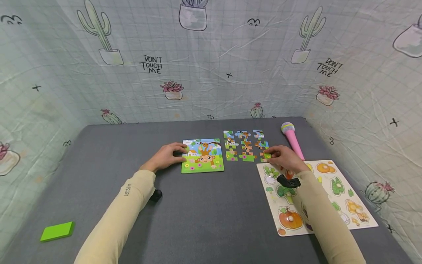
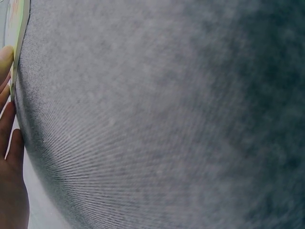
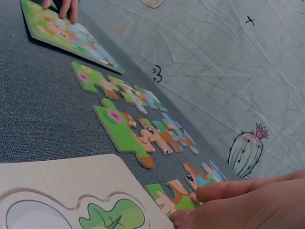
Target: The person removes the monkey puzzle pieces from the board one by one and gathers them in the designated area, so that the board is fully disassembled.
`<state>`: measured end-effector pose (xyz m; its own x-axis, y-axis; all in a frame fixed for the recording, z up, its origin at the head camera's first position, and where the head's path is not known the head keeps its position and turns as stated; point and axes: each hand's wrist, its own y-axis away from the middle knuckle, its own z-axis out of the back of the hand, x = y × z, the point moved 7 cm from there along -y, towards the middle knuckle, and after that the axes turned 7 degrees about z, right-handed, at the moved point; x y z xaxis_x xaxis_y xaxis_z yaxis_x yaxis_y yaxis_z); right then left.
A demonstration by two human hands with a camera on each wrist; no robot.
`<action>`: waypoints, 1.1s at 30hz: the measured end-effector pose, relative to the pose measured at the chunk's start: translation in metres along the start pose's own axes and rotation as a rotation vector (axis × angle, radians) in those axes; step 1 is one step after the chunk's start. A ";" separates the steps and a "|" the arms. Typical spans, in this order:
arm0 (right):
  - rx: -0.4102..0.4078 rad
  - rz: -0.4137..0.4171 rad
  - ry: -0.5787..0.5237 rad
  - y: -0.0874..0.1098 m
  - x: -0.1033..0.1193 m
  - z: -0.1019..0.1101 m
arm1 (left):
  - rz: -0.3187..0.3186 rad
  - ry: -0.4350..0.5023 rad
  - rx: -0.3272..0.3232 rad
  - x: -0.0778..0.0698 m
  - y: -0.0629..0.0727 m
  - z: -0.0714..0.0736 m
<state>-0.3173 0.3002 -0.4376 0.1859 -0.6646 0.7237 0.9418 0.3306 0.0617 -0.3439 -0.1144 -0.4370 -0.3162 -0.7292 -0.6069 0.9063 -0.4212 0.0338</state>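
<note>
At the middle of the table lies a square monkey puzzle board (image 1: 206, 167). My left hand (image 1: 168, 157) holds its left edge, thumb and fingertips set on the border. In the right wrist view, left-hand fingers (image 3: 72, 10) rest on the board (image 3: 90, 58). To the right, jigsaw pieces (image 1: 248, 157) are laid out in three columns. My right hand (image 1: 286, 157) pinches a green puzzle piece (image 1: 267, 156) at the near end of the right column. In the right wrist view, that piece (image 3: 183, 202) is partly covered by my right hand (image 3: 252, 205).
A wooden vegetable knob puzzle (image 1: 270, 216) lies under my right forearm. Beyond my right hand is a pink toy microphone (image 1: 294, 143). A bright green block (image 1: 57, 231) sits at the near left. Printed cloth (image 1: 211, 73) walls in the table's back and sides.
</note>
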 end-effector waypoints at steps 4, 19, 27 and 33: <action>-0.014 -0.047 -0.061 0.002 -0.005 -0.002 | -0.005 0.000 0.002 0.000 0.000 0.000; -0.058 -0.031 -0.085 0.002 -0.011 -0.002 | 0.006 -0.002 0.007 0.004 -0.002 -0.002; -0.086 -0.038 -0.077 0.003 -0.009 -0.001 | 0.003 0.000 0.003 0.004 -0.002 -0.002; -0.092 -0.042 -0.078 0.004 -0.008 0.000 | -0.004 0.005 0.002 0.003 -0.003 -0.001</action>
<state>-0.3152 0.3062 -0.4430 0.1269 -0.6215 0.7731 0.9706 0.2385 0.0325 -0.3470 -0.1145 -0.4399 -0.3189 -0.7249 -0.6106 0.9043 -0.4255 0.0328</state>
